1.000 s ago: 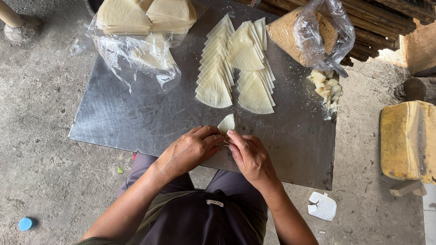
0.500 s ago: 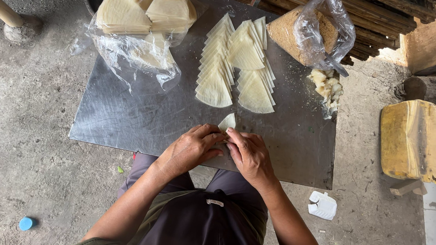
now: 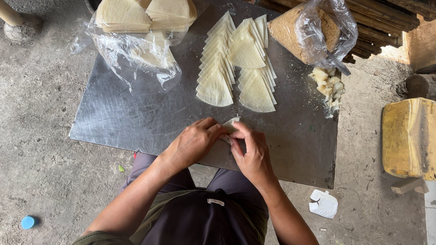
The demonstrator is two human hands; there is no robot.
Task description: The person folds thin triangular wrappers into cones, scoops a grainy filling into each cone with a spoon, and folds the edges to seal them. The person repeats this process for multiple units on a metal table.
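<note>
- Your left hand (image 3: pixel 194 143) and right hand (image 3: pixel 252 152) together pinch the pale wrapper piece (image 3: pixel 230 123) near the metal sheet's (image 3: pixel 119 122) front edge.
- Its tip points toward the far edge.

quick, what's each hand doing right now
Left hand: closed on the pale folded wrapper at the metal sheet.
Right hand: fingers pinching the same wrapper.

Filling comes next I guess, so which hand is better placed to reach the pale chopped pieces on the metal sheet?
Probably the right hand: the pale chopped pieces lie on its side. The left hand would have to cross over the small folded pastry wrapper both hands pinch.
</note>
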